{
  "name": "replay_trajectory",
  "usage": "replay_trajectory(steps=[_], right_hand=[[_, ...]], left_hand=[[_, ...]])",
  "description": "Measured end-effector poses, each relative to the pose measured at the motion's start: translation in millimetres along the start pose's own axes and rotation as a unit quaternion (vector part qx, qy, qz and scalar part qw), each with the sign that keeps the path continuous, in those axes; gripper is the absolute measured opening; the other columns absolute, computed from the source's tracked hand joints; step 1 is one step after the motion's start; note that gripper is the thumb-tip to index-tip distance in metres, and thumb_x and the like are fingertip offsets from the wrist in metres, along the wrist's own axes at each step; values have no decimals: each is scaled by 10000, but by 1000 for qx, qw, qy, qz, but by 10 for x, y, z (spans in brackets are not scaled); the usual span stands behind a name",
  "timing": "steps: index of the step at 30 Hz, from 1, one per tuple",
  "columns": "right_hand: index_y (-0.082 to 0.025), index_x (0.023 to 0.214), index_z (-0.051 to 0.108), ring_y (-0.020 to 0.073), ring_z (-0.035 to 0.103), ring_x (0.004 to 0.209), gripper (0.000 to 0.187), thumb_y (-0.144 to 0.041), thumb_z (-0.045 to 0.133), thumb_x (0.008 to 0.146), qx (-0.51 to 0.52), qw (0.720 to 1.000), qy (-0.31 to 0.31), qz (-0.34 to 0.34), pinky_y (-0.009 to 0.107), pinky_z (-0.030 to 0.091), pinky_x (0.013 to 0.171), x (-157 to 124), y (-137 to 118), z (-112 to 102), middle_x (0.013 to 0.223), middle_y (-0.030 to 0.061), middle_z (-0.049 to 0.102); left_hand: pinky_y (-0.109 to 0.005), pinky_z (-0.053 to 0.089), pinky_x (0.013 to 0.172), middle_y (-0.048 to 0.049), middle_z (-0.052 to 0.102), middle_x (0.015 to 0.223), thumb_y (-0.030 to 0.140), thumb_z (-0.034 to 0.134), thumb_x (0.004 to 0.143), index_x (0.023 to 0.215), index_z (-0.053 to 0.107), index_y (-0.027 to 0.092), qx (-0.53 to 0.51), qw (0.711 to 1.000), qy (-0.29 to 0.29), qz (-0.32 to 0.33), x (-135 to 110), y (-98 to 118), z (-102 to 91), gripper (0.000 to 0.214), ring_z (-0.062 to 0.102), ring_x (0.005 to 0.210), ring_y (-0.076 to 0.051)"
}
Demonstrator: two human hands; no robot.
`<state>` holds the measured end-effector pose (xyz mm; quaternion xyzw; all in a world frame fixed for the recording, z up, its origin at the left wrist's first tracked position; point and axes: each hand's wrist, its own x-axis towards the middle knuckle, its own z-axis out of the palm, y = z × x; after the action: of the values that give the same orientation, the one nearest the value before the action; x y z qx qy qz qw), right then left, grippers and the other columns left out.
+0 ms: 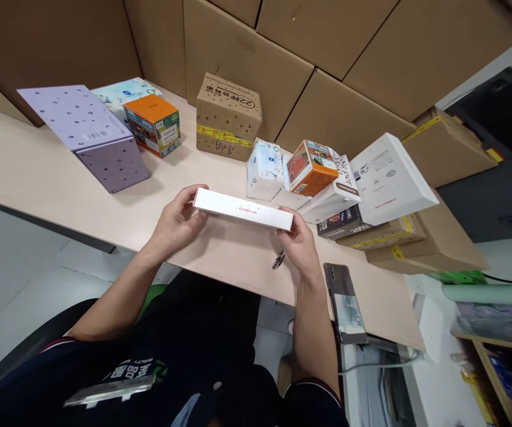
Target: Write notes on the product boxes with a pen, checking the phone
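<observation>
Between my two hands is a long, flat white box (243,209) with small red lettering on the side that faces me. My left hand (180,214) grips its left end, the thumb below and the fingers round the red-edged corner. At the other end my right hand (299,242) is closed on the corner, its fingers partly hidden behind the box. The box is held above the pale tabletop (233,255), near the front edge. Just left of my right wrist lies a small dark patterned object (278,260) whose kind I cannot make out.
A purple box (111,163) and an orange box (152,127) stand at left. A taped cardboard carton (228,118) is at the back. Another orange box (312,169) and a large white box (389,178) are piled among cartons at right. A phone (345,302) lies near the right edge.
</observation>
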<state>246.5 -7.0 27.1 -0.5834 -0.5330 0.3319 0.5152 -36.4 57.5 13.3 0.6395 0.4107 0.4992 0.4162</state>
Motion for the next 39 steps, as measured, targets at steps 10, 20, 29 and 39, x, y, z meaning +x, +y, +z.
replay_trajectory(steps=[10,20,29,39], right_hand=[[-242,1060,765,204,563,815,457,-63,415,826,-409,912,-4,6,336,490,823,-109,55,-324,880,35,477],[-213,1005,717,256,498,916,359,-91,399,894,-520,853,-36,29,331,400,784,-201,43,-333,940,84,513],[-221,959,653,247,451,872,296,-87,391,923,-574,817,-46,25,331,328,736,-221,25,-345,911,75,515],[-222,938,559,197,488,804,191,-108,421,871,-432,896,91,-50,332,362,739,-219,16,-389,890,37,539]], left_hand=[[-184,423,517,7,664,835,213,752,756,1160,652,230,5,1000,-3,-30,-54,16,-11,416,548,608,-87],[-315,561,941,-102,590,1456,164,710,767,1143,687,247,-109,984,-133,39,-4,15,-162,386,580,1338,-244],[-433,515,1068,-102,619,1419,392,725,896,1061,754,240,-48,992,-115,-23,-15,87,-136,227,583,1322,-297],[-501,534,1052,-188,531,1524,354,842,756,1663,140,300,-157,959,-160,-176,-35,41,-167,1148,593,1328,-360]])
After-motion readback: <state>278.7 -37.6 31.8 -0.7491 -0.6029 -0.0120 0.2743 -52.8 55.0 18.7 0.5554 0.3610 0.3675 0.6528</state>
